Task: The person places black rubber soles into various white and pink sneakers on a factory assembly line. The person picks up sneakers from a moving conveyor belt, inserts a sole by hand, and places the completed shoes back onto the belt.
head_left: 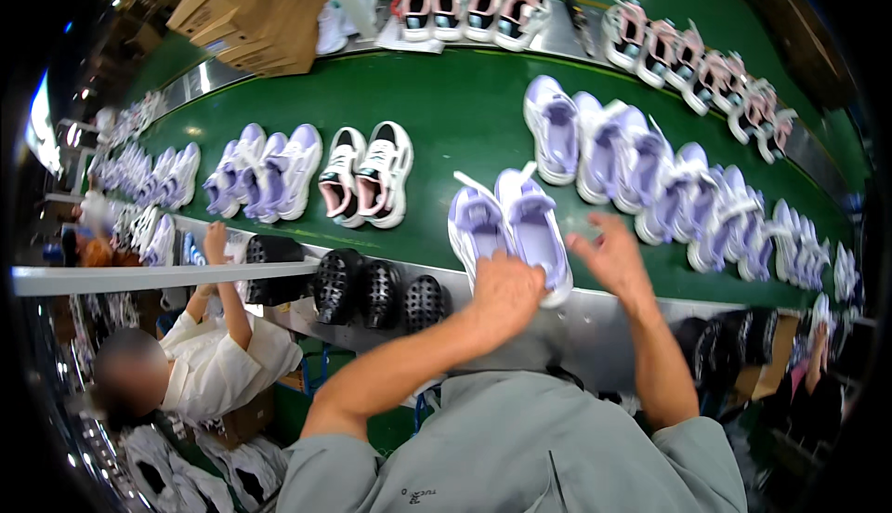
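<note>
A pair of white and lavender sneakers is in front of me at the near edge of the green conveyor belt (455, 95). My left hand (506, 299) is closed around the heel of the left sneaker (476, 220), its knuckles against the right sneaker (534, 220). Whether it grips both shoes I cannot tell. White straps stick up from their tops. Just right of the pair, my right hand (611, 255) is raised with thumb and fingers apart, holding nothing I can see.
More lavender sneakers (641, 160) line the belt to the right, others (269, 169) to the left. Black, white and pink sneakers (381, 174) stand left of centre. Black studded shoe forms (379, 292) sit along the near metal edge. A co-worker (223, 364) reaches in at left; cardboard (255, 11) stands far left.
</note>
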The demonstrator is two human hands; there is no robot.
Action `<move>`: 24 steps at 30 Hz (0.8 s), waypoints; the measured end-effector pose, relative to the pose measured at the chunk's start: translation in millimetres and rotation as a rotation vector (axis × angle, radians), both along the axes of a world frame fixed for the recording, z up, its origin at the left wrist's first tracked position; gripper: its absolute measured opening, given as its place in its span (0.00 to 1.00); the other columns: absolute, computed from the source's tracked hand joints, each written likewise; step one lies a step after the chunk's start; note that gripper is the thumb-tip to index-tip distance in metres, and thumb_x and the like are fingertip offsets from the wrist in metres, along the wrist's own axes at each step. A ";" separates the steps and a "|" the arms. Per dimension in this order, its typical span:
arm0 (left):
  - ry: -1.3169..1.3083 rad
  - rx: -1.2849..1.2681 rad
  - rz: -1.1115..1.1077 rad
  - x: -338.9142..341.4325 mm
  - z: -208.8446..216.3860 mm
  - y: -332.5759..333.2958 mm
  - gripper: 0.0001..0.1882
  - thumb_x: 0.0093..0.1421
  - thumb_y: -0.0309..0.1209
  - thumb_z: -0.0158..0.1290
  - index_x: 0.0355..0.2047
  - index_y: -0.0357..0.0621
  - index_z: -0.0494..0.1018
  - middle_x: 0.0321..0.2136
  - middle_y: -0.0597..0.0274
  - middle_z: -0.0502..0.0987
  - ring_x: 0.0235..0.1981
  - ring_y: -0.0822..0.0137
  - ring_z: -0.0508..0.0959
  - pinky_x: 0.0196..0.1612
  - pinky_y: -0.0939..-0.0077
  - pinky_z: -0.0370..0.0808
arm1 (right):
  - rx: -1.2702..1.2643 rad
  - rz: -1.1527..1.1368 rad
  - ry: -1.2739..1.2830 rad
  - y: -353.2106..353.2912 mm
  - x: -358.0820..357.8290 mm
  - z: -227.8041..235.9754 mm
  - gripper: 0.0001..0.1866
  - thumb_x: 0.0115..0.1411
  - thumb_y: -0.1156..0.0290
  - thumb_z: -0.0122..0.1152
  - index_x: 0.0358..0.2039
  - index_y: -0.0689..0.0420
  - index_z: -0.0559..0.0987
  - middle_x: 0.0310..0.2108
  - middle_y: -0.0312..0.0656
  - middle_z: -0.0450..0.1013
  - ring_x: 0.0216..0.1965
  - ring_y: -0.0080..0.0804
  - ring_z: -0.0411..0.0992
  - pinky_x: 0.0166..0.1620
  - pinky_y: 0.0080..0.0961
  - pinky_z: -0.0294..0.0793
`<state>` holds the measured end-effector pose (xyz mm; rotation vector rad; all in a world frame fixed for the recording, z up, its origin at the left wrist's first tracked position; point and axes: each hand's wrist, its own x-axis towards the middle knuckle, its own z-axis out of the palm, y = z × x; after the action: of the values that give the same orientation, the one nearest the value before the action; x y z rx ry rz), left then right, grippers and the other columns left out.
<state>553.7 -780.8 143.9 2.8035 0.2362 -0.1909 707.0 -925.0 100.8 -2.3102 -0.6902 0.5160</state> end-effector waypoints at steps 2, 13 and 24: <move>0.001 -0.034 -0.086 -24.8 -6.2 -50.9 0.16 0.54 0.43 0.63 0.28 0.41 0.80 0.22 0.49 0.80 0.28 0.50 0.79 0.29 0.55 0.75 | 0.038 0.070 0.037 -37.9 -49.3 -10.9 0.31 0.54 0.58 0.72 0.53 0.64 0.76 0.46 0.55 0.75 0.38 0.45 0.75 0.42 0.35 0.77; -0.263 -0.274 -0.034 -1.7 -51.6 -85.3 0.18 0.55 0.34 0.65 0.41 0.37 0.75 0.26 0.50 0.78 0.30 0.46 0.78 0.34 0.57 0.76 | 0.140 -0.093 -0.172 -118.7 -144.0 -47.4 0.14 0.58 0.75 0.57 0.45 0.60 0.77 0.40 0.48 0.74 0.42 0.51 0.74 0.45 0.43 0.75; 0.555 -1.137 0.236 55.3 -97.5 -82.5 0.13 0.63 0.40 0.62 0.32 0.42 0.81 0.22 0.72 0.76 0.21 0.79 0.69 0.21 0.79 0.62 | 0.134 -0.224 -0.285 -170.5 -143.0 -79.2 0.18 0.58 0.75 0.59 0.50 0.60 0.75 0.45 0.47 0.74 0.47 0.50 0.72 0.47 0.41 0.75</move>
<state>609.0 -863.3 46.4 1.5405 0.4113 -0.7623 564.0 -1095.5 21.6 -2.3177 -0.5675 0.0358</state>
